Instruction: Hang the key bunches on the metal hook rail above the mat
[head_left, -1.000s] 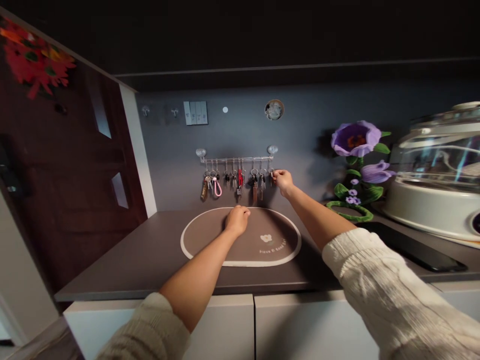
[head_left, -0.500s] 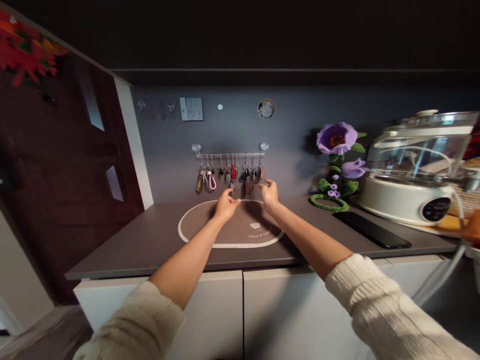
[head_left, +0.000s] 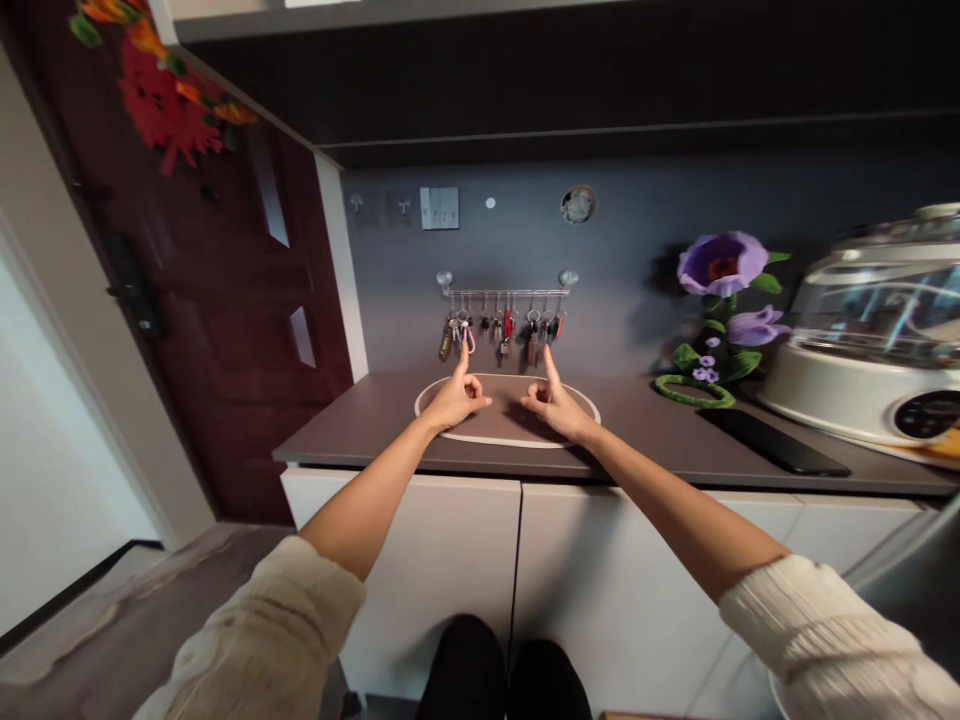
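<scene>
My left hand [head_left: 455, 397] hovers over the left part of an oval brown mat [head_left: 510, 434] with a pale rim. Its index finger points up, the thumb reaches inward and the other fingers are curled; it holds nothing. Mirroring it on the right, my right hand [head_left: 556, 405] has the same pose and is also free of any object. Behind both hands a clear key rack [head_left: 510, 292] is fixed to the wall. Several keys hang from it, among them a pink loop [head_left: 471, 342], a red piece [head_left: 508, 323] and a brown tag [head_left: 532, 347].
Purple artificial flowers [head_left: 721, 264] with a green ring base stand to the right. A black phone [head_left: 776, 442] lies in front of them, beside a white appliance with a clear top [head_left: 832, 385]. An overhanging cabinet [head_left: 600, 75] is above, a dark red door [head_left: 217, 330] at left.
The view has shifted left and down, so the rack and flowers appear farther right and my legs show. Both index fingers now point upward. The keys still hang on the rack.
</scene>
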